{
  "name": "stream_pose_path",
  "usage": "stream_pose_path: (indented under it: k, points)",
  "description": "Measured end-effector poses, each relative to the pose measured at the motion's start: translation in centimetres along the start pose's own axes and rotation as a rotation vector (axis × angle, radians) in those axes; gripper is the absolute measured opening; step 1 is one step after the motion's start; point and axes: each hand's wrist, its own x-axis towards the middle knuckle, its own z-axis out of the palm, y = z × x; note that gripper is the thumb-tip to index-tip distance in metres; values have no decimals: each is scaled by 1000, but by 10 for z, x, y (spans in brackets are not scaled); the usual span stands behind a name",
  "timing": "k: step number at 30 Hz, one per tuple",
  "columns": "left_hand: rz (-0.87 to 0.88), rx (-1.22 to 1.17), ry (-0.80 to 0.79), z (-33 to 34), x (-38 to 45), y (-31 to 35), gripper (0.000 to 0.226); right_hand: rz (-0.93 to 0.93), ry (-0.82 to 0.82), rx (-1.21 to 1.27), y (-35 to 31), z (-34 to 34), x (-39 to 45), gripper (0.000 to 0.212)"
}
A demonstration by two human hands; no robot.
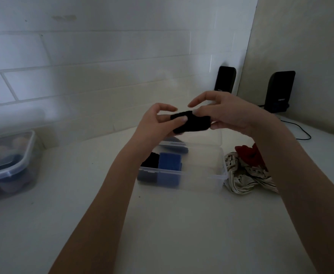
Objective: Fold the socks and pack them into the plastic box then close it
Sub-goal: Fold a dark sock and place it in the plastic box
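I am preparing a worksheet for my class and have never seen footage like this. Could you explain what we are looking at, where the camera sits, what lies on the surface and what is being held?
There is no machine: a person works with bare hands, filmed by a camera on their head looking down. The left hand and right hand together pinch a small black folded sock in the air. Below, on the white counter, stands an open clear plastic box already holding a black and a blue folded sock. Right of it lies a pile of striped and red socks. At the left stands a lidded container, and two black speakers stand by the wall.
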Motion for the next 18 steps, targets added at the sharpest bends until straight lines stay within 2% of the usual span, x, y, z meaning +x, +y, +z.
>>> stream_pose_path:
  k: [2, 5, 7, 10, 14, 16, 18]
  points:
    - [23, -11, 78, -6, 2, -2, 33, 41, -136, -66, 1, -4, -3, 18]
    - [77, 26, 71, -6, 3, -5, 17, 60, -264, -155, 0, -1, -4, 16]
    - [114, 77, 47, -2, 1, -4, 15, 44, -266, -173, 0, 3, -3, 15]
    - [140, 132, 45, 0, 0, -3, 22, 28, -241, -139, 0, 9, -2, 18]
    - [151, 180, 90, 4, 0, -6, 38, 27, -304, -108, -4, 20, -4, 38]
    - [183, 256, 131, 5, 0, -7, 38, 37, -308, -123, -6, 22, -5, 36]
    - [218, 335, 166, 3, 1, -6, 39, 68, -303, -157, -6, 18, -6, 24]
